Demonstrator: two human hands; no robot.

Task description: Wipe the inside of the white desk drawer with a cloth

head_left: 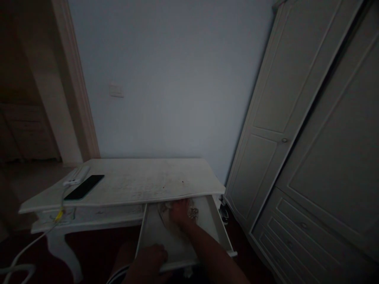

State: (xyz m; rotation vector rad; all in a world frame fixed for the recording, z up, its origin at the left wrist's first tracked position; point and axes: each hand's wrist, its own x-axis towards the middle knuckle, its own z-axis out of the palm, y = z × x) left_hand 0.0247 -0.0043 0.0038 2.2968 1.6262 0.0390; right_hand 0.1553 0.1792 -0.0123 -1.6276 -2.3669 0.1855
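Observation:
A white table (pixel 139 181) stands against the wall with its right drawer (pixel 220 228) pulled out. My right hand (pixel 180 212) reaches deep into the drawer, fingers lying on a pale crumpled thing (pixel 194 213) at the back under the tabletop. I cannot make out what that thing is in the dim light. My left hand (pixel 151 258) rests on the drawer's front edge, fingers curled over it.
A black phone (pixel 84 187) and a white power strip (pixel 76 175) lie on the table's left end, with a white cable (pixel 26 248) hanging off it. A tall white wardrobe (pixel 310 138) stands close on the right. A doorway (pixel 32 98) opens at the left.

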